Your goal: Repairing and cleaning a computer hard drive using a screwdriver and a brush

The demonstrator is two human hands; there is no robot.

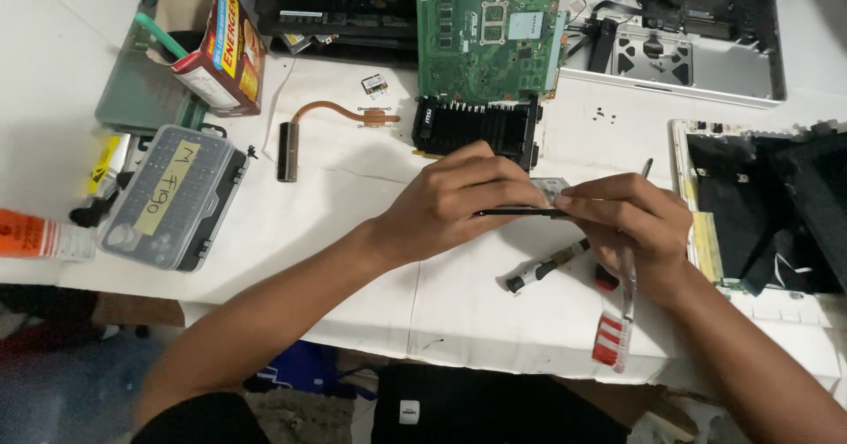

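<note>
Left hand (459, 199) and right hand (631, 219) each pinch an end of a thin black strip (520, 213), fingers closed, held level above the white table (353, 223) before the black heatsink (476, 128), apparently for close inspection

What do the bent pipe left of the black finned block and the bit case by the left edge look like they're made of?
The bent pipe looks like bare copper: orange-brown with a dull metallic sheen, ending in a dark, likely metal, bar. The bit case looks like plastic: a clear, glossy lid over a grey body with black latches. The finned block seems matte black; metal or plastic is unclear.
</note>
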